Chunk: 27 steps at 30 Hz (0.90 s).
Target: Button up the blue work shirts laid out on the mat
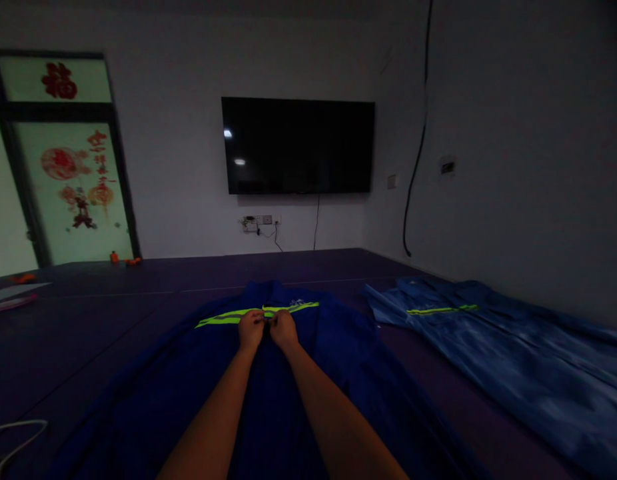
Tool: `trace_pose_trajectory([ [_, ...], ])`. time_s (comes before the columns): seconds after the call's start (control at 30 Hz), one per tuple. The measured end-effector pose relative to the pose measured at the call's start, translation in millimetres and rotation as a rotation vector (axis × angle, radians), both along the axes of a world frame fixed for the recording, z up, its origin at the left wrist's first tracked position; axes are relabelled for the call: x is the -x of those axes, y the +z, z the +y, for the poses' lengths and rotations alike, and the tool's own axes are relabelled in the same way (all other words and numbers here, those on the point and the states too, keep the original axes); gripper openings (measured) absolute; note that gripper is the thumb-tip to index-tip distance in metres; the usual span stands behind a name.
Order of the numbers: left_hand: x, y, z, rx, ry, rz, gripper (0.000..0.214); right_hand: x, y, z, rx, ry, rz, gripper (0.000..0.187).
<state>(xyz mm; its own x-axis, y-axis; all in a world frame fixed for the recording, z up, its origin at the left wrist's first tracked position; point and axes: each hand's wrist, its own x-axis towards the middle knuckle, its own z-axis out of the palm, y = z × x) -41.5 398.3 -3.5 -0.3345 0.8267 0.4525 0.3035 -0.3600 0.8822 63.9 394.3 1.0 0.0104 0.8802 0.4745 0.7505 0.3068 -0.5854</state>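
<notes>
A dark blue work jacket [333, 347] lies spread out in front of me, its collar pointing away. A yellow-green reflective stripe [218, 320] crosses its chest, with a small light marking above the right part. My left hand [252, 328] and my right hand [284, 327] meet at the middle of the stripe, over the front opening. Both are closed, fingertips pinching the jacket's front edges close together. Whatever small fastening may lie between the fingertips is too dark to make out.
To the right lies a second, faded blue garment [483, 347] with a yellow-green stripe. The purple surface [153, 280] runs back to the wall, where a television [298, 147] hangs. A black cable [418, 167] dangles at right; a white cord [23, 427] lies at near left.
</notes>
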Motion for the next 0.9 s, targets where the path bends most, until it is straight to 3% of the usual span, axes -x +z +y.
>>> trace_pose_trajectory([
  [0.9,-3.1,7.4,-7.1,-0.016,-0.089,-0.081,0.013,-0.7,5.4,-2.8,0.049,0.006,0.001,0.015],
])
